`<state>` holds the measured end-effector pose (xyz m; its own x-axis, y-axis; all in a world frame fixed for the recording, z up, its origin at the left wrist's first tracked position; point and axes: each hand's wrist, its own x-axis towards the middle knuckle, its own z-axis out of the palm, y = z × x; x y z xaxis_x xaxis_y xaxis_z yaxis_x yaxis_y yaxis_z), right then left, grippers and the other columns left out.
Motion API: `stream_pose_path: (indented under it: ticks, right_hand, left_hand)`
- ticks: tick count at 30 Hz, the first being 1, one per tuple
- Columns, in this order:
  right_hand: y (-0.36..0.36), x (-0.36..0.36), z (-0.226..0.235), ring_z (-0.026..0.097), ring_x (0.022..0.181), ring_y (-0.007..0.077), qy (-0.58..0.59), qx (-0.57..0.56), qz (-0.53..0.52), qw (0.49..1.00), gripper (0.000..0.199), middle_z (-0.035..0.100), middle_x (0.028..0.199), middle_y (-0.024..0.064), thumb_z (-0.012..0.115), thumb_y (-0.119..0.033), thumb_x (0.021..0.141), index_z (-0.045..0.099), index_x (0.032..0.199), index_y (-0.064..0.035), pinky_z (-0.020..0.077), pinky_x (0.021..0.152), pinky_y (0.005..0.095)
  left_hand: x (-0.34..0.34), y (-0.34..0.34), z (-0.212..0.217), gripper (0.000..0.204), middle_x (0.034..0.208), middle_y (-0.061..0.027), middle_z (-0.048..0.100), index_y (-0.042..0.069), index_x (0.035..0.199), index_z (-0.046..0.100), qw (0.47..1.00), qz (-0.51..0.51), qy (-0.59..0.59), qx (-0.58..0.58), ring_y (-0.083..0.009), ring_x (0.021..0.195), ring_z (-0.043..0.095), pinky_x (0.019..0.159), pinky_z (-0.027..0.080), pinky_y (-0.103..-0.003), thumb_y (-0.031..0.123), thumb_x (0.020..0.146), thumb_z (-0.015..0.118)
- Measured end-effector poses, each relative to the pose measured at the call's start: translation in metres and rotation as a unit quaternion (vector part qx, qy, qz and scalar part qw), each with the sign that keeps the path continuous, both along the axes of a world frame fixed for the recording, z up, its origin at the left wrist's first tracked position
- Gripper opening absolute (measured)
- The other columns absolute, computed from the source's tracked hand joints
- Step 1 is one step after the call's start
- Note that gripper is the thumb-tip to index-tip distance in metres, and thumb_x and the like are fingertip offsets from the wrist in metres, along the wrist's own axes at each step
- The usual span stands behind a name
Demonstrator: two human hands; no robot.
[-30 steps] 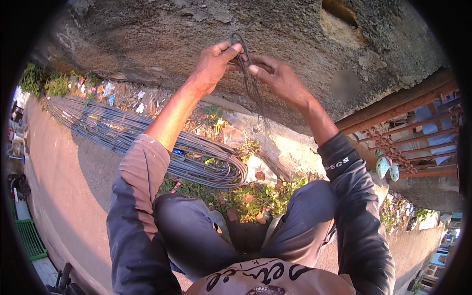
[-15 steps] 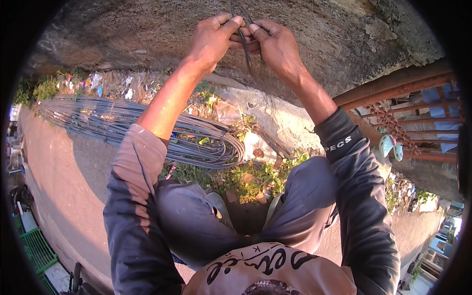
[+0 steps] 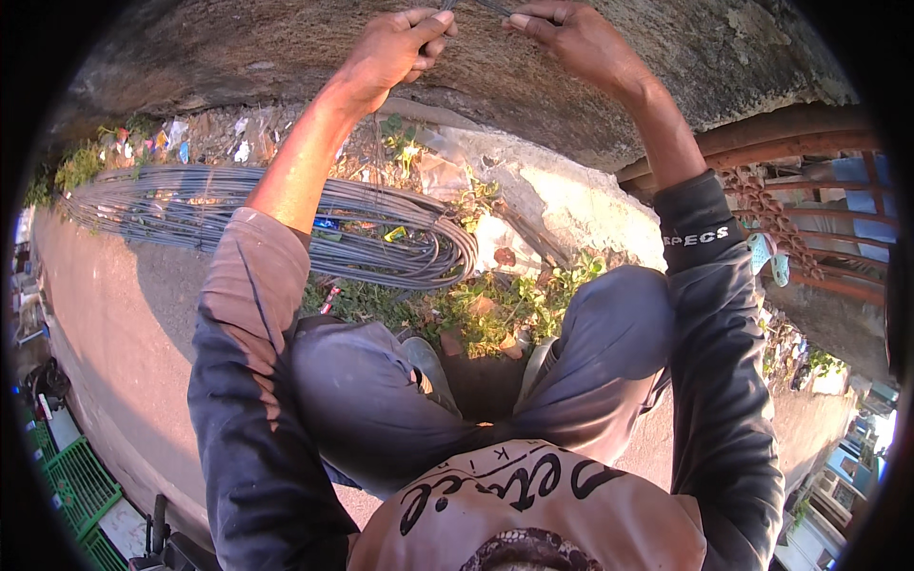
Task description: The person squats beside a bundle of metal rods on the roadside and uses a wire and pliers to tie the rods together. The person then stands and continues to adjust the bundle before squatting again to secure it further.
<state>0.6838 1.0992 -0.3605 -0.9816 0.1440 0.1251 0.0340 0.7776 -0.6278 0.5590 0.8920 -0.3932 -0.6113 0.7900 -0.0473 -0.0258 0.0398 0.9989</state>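
A: Wire first, in the head view. The left hand [image 3: 390,48] and the right hand [image 3: 571,33] are raised together at the top edge, in front of the rough concrete wall [image 3: 724,57]. Each grip is narrow, pinched on a thin dark wire [image 3: 487,8]; only a short piece of it shows between the hands, the rest goes out of the picture.

B: How far is the work, you think?

A: I judge it is in the middle. The wire is held and worked, but I cannot tell if it is bent or tied already. The big wire coil [image 3: 286,224] lies on the ground under the left arm, near the weeds [image 3: 505,305], untouched.

B: And the count?

A: Two hands, one held wire as far as it shows, one coil with many loops, one green crate [image 3: 67,485] at lower left.
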Motion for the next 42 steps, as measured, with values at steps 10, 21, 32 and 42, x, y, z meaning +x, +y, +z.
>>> stream_pose_path:
  ticks: [10,21,32,42]
  right_hand:
    - [-0.024,0.006,-0.009,0.030,0.049,0.0040,-0.108,-0.409,0.020,0.906,0.022,0.040,0.064,-0.0083,0.043,-0.025,0.109,0.060,0.113,-0.0113,0.0236,0.042,0.0215]
    - [-0.061,-0.008,-0.035,0.029,0.049,0.0055,-0.056,-0.487,0.005,0.872,0.022,0.041,0.065,-0.0071,0.044,-0.030,0.108,0.057,0.101,-0.0146,0.0243,0.043,0.0233]
    - [-0.111,-0.001,-0.083,0.069,0.101,0.0257,-0.066,-0.561,0.020,0.825,0.026,0.066,0.115,0.0194,0.031,-0.030,0.111,0.046,0.103,-0.0106,0.0599,0.089,0.0414]
    - [-0.147,-0.003,-0.077,0.019,0.050,0.0054,-0.075,-0.556,-0.015,0.828,0.033,0.030,0.065,-0.0074,0.033,-0.039,0.110,0.049,0.110,-0.0102,0.0189,0.043,0.0243]
  left_hand:
    - [-0.014,0.002,-0.004,0.024,0.065,0.0087,0.042,0.012,0.090,0.061,0.990,0.117,0.076,0.017,-0.0028,0.052,0.035,0.046,0.026,-0.021,0.031,0.104,0.054]
    - [-0.020,-0.008,-0.011,0.021,0.064,0.0086,0.042,0.012,0.090,0.058,0.976,0.145,-0.068,0.146,-0.0025,0.050,0.035,0.042,0.025,-0.020,0.028,0.104,0.054]
    - [-0.007,0.010,-0.025,0.022,0.063,0.0081,0.038,0.015,0.087,0.053,0.934,0.231,-0.153,0.227,-0.0052,0.048,0.034,0.042,0.026,-0.023,0.027,0.105,0.051]
    - [-0.027,0.008,-0.033,0.027,0.080,-0.0067,0.055,0.005,0.093,0.051,0.925,0.238,-0.165,0.246,-0.0172,0.072,0.056,0.061,0.049,-0.031,0.027,0.108,0.045]
